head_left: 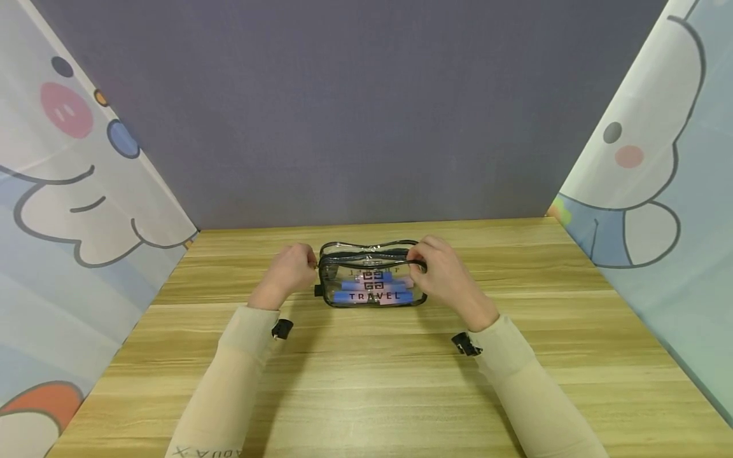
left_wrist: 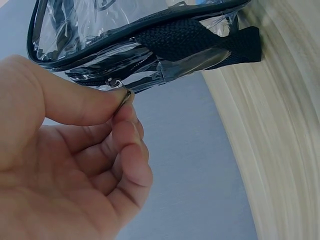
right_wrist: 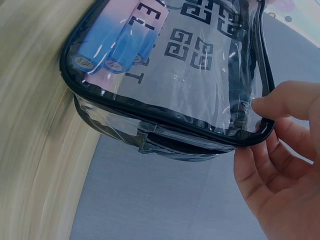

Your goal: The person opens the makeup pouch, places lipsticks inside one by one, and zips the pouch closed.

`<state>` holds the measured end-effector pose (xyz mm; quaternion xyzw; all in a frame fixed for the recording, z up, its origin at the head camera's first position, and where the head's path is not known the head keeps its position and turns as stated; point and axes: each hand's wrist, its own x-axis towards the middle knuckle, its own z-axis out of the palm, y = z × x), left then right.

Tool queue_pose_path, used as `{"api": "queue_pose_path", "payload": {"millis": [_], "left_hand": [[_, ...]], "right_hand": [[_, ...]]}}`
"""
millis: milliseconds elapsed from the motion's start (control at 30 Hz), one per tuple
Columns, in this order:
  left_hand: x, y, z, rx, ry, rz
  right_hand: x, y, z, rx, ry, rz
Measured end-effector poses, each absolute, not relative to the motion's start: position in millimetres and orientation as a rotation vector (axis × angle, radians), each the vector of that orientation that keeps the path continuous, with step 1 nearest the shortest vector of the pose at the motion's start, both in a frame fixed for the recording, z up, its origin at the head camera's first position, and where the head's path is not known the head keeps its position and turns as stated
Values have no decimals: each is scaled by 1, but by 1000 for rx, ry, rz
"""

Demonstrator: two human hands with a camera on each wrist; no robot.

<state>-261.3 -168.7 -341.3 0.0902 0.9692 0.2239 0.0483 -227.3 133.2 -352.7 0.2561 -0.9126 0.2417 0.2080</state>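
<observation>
A clear travel pouch [head_left: 373, 276] with black trim stands upright on the table, with "TRAVEL" printed across its front. Inside lie several blue-and-pink tubes [right_wrist: 95, 52]. My left hand [head_left: 291, 270] is at the pouch's left end, where thumb and forefinger pinch the small metal zipper pull [left_wrist: 123, 101]. The slider [left_wrist: 114, 82] sits at that end, beside a black fabric tab [left_wrist: 175, 42]. At the opposite top corner my right hand [head_left: 445, 270] pinches the pouch's trimmed edge, thumb on the clear front. I cannot tell whether the zipper is fully closed.
The pouch stands on a light wood-grain table [head_left: 366, 381], towards its back edge. A grey panel [head_left: 366, 114] rises behind the table. Cartoon-printed curtains [head_left: 647, 222] flank both sides. A small black camera mount [head_left: 466, 344] is on each wrist.
</observation>
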Motion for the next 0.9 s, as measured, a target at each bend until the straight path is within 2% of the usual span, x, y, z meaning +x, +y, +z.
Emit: {"api": "queue_pose_path", "payload": {"millis": [900], "left_hand": [[-264,-170,-362,268,2944,696]], "right_hand": [[-229,135,-353,730,-2553,691]]}}
